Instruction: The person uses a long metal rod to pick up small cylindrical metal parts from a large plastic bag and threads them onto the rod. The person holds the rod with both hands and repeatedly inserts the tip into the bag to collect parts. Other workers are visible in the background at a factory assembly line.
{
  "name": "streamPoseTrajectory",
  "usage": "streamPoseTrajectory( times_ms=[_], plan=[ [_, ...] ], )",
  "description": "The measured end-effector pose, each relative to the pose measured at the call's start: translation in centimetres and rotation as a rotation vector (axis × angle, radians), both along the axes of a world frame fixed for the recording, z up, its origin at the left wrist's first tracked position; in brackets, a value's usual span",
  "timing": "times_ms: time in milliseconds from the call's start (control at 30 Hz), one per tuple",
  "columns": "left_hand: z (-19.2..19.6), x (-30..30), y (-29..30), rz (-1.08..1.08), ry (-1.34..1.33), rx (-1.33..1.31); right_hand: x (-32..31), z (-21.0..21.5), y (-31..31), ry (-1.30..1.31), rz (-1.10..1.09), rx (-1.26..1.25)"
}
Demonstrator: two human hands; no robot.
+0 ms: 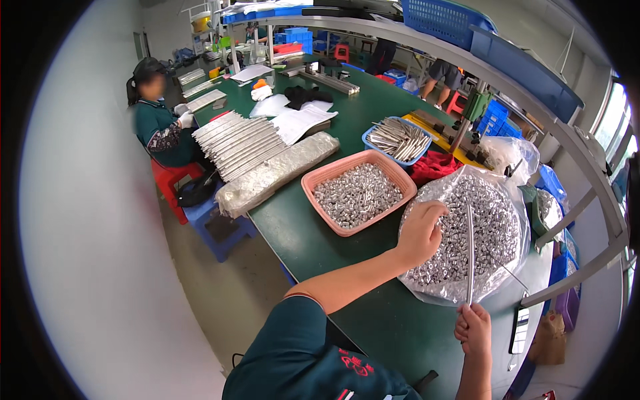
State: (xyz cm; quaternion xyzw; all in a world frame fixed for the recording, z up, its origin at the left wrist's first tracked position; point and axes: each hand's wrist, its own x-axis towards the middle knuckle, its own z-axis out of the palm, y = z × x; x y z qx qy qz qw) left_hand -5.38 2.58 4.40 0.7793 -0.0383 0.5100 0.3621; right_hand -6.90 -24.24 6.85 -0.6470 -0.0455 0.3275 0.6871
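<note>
My right hand is closed round the lower end of a slim silver metal rod. The rod points away from me, over a clear plastic bag heaped with small shiny metal pieces. At the left side of this heap is my left hand, its fingers curled and pinched together. Whatever those fingers hold is too small to make out. Left of the bag sits a pink basket full of similar small metal pieces.
A blue basket of metal rods stands behind, beside red cloth. Stacked metal bars and a plastic-wrapped bundle lie left. A grey shelf frame rises right, near a phone. A person sits at the far left.
</note>
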Motion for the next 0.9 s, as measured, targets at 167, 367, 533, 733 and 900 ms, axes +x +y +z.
streamPoseTrajectory(
  times_ms=[167, 367, 533, 733, 900],
  plan=[
    [3.5, -7.2, -1.3, -0.116, -0.056, 0.610, 0.5, 4.2, 6.8, 0.023, 0.221, -0.058],
    [3.1, -7.7, 4.1, -0.132, 0.101, 0.723, 2.6, 6.1, 13.9, -0.173, 0.526, -0.144],
    [1.8, -8.3, 8.5, -0.100, 0.038, 0.754, 1.7, 8.5, 18.1, -0.136, 0.720, -0.282],
    [0.7, -8.1, 10.9, -0.095, -0.021, 0.691, 0.5, 9.5, 19.7, -0.150, 0.729, -0.449],
    [-2.1, -7.5, 14.0, -0.040, 0.030, 0.533, 1.7, 11.9, 16.3, -0.318, 0.754, -0.597]
  ],
)
